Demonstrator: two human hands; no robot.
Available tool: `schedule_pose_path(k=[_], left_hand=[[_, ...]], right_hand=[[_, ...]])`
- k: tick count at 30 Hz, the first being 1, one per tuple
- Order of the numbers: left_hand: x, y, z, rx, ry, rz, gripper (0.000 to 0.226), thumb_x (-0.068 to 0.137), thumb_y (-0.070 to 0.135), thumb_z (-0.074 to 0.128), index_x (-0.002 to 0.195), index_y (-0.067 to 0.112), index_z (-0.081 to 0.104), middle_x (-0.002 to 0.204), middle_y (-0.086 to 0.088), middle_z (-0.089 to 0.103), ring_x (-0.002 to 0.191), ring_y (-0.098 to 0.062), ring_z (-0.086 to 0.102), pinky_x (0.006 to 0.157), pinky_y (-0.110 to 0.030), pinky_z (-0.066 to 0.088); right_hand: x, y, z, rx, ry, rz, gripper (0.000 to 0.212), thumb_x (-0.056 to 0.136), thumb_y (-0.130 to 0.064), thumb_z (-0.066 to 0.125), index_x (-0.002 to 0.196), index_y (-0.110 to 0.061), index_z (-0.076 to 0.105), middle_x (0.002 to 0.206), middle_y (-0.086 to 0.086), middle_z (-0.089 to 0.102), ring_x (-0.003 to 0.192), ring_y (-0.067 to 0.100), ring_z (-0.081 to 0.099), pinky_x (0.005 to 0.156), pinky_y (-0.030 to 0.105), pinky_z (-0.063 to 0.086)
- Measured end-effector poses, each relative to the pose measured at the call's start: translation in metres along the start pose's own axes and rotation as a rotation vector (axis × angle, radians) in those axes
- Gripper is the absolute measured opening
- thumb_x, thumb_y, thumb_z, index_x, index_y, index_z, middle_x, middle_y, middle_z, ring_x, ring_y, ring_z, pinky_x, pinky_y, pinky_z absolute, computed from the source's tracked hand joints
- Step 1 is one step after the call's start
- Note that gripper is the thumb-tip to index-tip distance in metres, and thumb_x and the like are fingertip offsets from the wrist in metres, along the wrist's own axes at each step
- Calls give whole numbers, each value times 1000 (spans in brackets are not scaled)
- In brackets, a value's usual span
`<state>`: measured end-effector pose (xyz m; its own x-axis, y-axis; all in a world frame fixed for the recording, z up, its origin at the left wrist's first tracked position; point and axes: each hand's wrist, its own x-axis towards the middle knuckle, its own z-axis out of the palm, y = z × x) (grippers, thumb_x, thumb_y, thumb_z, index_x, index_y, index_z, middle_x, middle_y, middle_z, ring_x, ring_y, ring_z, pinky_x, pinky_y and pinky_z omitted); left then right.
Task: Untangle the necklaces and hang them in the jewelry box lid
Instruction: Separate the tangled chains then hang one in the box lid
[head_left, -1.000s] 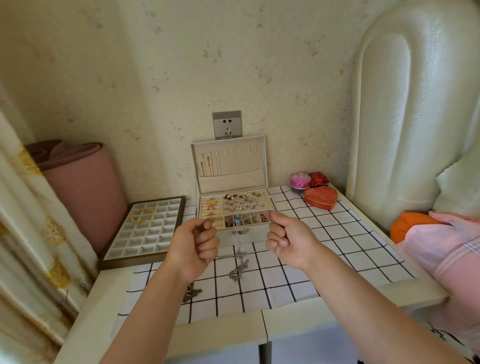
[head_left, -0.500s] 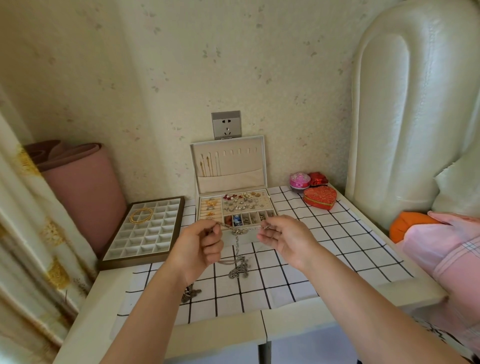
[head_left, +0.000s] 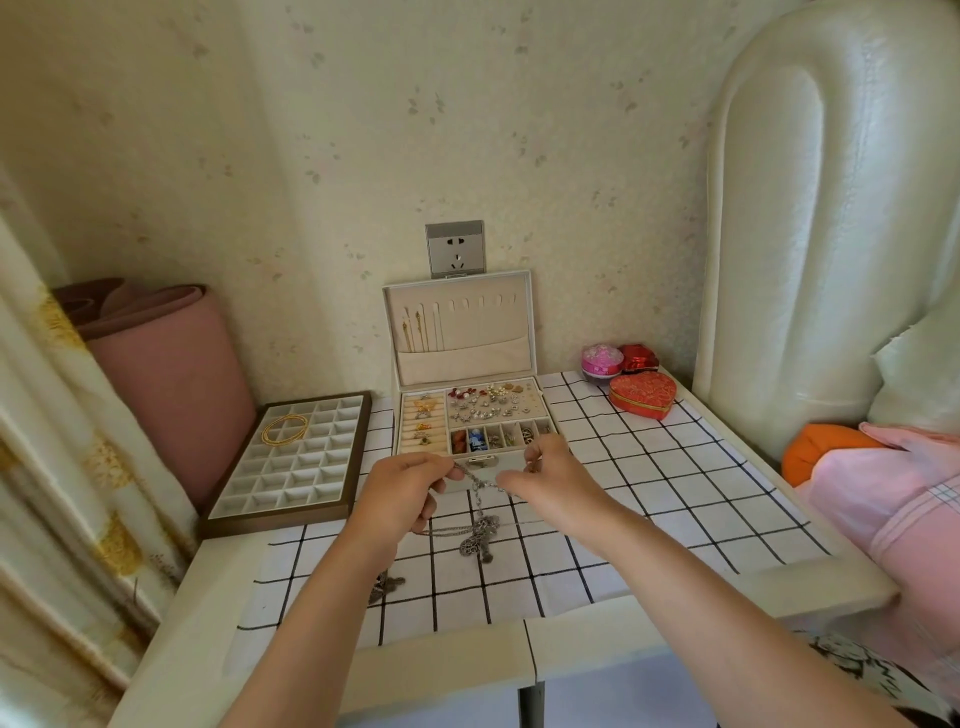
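Just in front of the jewelry box (head_left: 399, 431), the left hand (head_left: 400, 493) and right hand (head_left: 550, 478) each pinch the tangled silver necklaces (head_left: 480, 530). A few gold chains (head_left: 415, 330) hang in its lid (head_left: 483, 332); the tangle looks not yet freed, so most work remains

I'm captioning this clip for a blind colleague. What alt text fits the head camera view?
A left hand and right hand pinch a tangled silver necklace over a checked cloth, pendant dangling. Behind stands an open jewelry box with gold chains hanging in its lid; beside it lies a divided tray.
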<state>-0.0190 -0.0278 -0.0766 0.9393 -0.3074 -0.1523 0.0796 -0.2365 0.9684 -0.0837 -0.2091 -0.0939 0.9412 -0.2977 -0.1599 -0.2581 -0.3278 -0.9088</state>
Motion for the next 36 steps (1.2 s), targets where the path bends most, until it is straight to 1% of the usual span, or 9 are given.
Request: schedule_pose_path(k=[6,10,15,19,22,26,28,31,36], left_hand=[[0,-1,4,129,22,11,24,95,14,56,80,8,75,49,-3,50,41,-15,38,42,-22,29],[0,-2,8,155,25,14,24,95,15,56,79,10,74,51,-4,56,40,-15,41,41,-21,31],[2,-6,10,207,60,-23,26,99,19,53,83,12,72,62,-2,65,38,-15,46,38,-19,34],[4,-9,12,223,61,-75,26,101,19,49,88,11,69,69,-4,70,39,-16,49,37,-18,33],[6,-12,11,189,64,-101,25,103,17,47,92,9,67,69,-4,69,40,-15,50,39,-20,34],[5,-7,16,-155,2,-242,23,103,11,43,87,6,59,64,-7,58,48,-19,48,42,-23,38],[4,-7,19,-363,-39,-294,24,104,10,41,83,8,53,64,-7,55,54,-21,48,44,-26,44],[5,-9,18,-515,-61,-304,29,103,12,40,76,9,49,61,-6,51,58,-21,50,51,-29,48],[7,-8,16,-457,-67,-278,29,101,16,43,74,10,50,54,-1,36,54,-18,40,50,-27,37]], right_hand=[[1,4,2,-171,-67,-109,69,83,-31,77,135,-39,32,73,-4,54,58,4,51,51,17,38],[4,5,1,-323,-42,-237,17,96,-30,65,104,-21,77,54,-19,55,54,-6,50,55,14,33],[2,3,1,-216,42,-260,20,98,-27,60,94,-22,79,90,-10,69,87,0,59,79,26,42],[1,0,0,4,177,-214,27,101,-21,54,82,-20,74,91,-14,68,95,3,61,83,22,45],[5,-2,-4,376,281,-73,31,102,-18,49,77,-13,67,75,-1,71,91,20,68,89,38,49],[4,-7,-9,973,191,86,33,105,-16,39,75,-13,51,63,6,59,69,29,64,72,39,53],[4,-9,-10,1028,184,141,33,101,-15,41,68,-17,44,69,8,58,54,24,55,53,30,43],[3,-12,-14,929,242,139,32,99,-19,50,68,-15,51,71,5,57,53,18,50,49,27,30],[0,-16,-17,1038,183,58,32,104,-20,49,76,-8,62,73,9,64,75,26,64,81,40,55]])
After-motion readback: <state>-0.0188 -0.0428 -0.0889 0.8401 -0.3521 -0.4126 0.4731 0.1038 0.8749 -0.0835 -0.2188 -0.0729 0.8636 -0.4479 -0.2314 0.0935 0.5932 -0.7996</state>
